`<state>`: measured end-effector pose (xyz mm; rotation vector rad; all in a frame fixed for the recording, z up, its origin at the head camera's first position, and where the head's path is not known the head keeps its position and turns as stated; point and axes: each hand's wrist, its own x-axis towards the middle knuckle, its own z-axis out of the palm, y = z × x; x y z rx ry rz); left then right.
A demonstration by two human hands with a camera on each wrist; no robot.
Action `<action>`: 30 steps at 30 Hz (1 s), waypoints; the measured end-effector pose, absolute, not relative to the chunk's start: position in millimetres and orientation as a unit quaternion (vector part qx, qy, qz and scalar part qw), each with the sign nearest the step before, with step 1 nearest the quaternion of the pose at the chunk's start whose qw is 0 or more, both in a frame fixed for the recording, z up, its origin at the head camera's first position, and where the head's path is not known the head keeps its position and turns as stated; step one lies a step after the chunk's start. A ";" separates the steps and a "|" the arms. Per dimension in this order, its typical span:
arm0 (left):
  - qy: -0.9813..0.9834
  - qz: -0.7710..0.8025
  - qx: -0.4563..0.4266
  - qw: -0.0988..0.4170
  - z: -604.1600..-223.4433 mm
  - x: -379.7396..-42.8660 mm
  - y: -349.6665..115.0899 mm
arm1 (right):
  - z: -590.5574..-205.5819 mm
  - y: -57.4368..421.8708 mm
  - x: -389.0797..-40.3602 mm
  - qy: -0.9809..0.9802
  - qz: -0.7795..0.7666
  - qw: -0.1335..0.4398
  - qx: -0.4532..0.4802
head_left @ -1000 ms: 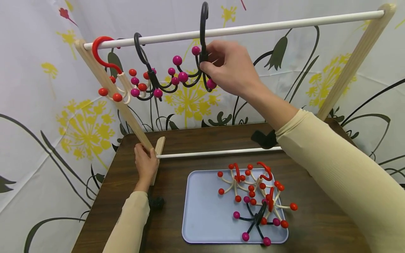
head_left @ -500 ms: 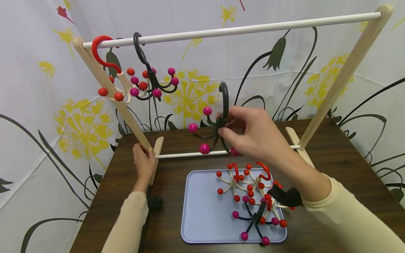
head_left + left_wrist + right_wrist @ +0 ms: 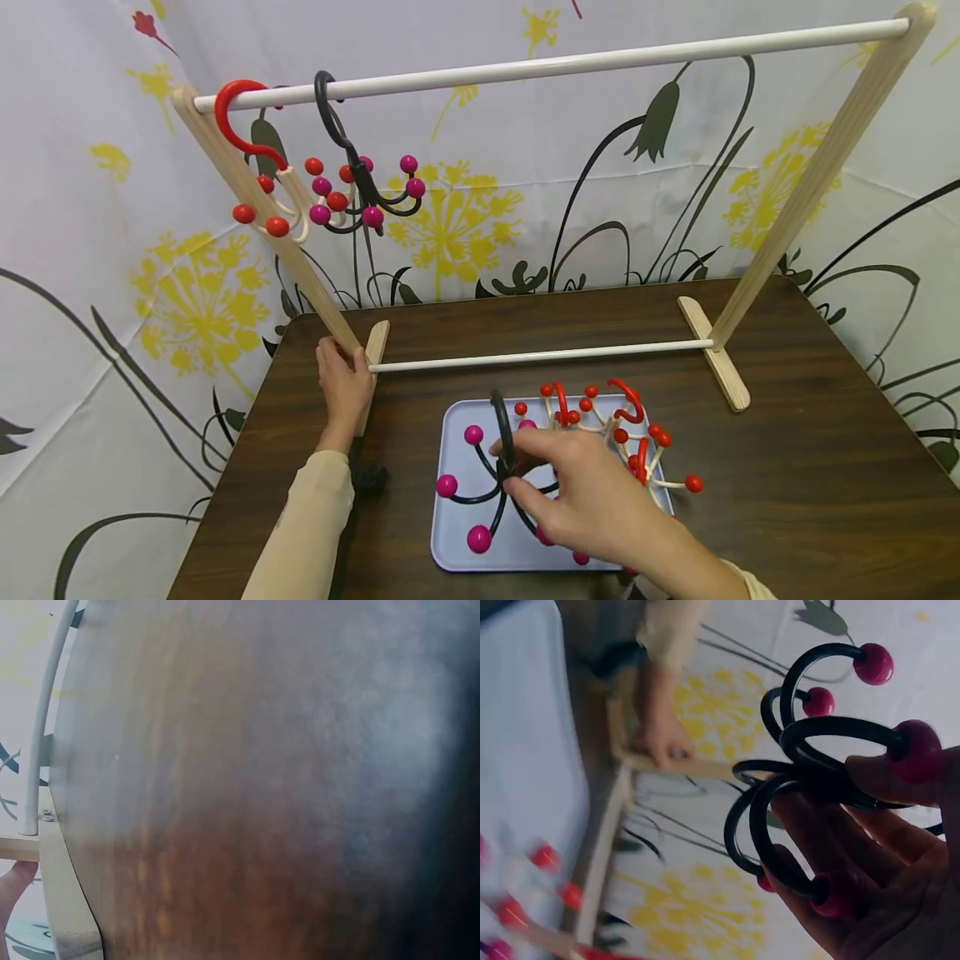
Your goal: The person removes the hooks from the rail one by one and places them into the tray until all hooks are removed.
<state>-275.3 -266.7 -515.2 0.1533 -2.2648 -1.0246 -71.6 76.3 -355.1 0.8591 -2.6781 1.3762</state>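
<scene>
My right hand (image 3: 585,487) pinches the stem of a black multi-arm hook hanger (image 3: 504,437) with pink balls, holding it upright over the tray (image 3: 448,537). In the right wrist view, thumb and fingers close round the hanger's stem (image 3: 821,780). The left hand (image 3: 347,393) grips the lower end of the wooden rack's left post (image 3: 303,275); only a bit of it shows in the left wrist view. A red-hooked cream hanger (image 3: 298,190) and a black one (image 3: 363,182) hang at the left of the white top rod (image 3: 570,65).
Several red-and-cream hangers (image 3: 628,400) crowd the tray's right side, some arms jutting past its rim. The second black hanger there is mostly behind my right hand. A white lower rod (image 3: 540,358) and wooden feet (image 3: 723,375) stand on the brown table (image 3: 817,467).
The right hand has brought the black hanger down from beside the top rod to the left part of the tray. The left hand stays on the post.
</scene>
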 end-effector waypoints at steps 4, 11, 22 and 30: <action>-0.857 -0.394 0.062 0.326 -516.2 -275.8 -265.5 | -387.8 65.9 -63.3 -0.853 0.452 -0.038 0.257; -0.865 -0.385 0.080 0.312 -516.0 -278.0 -260.9 | -430.2 60.8 -57.5 -0.883 0.411 -0.069 0.218; -0.871 -0.369 0.094 0.310 -514.3 -275.9 -260.0 | -454.1 66.6 -56.5 -0.919 0.320 -0.058 0.223; -0.871 -0.369 0.106 0.305 -516.4 -276.1 -262.9 | -458.2 69.4 -54.9 -0.940 0.255 -0.056 0.219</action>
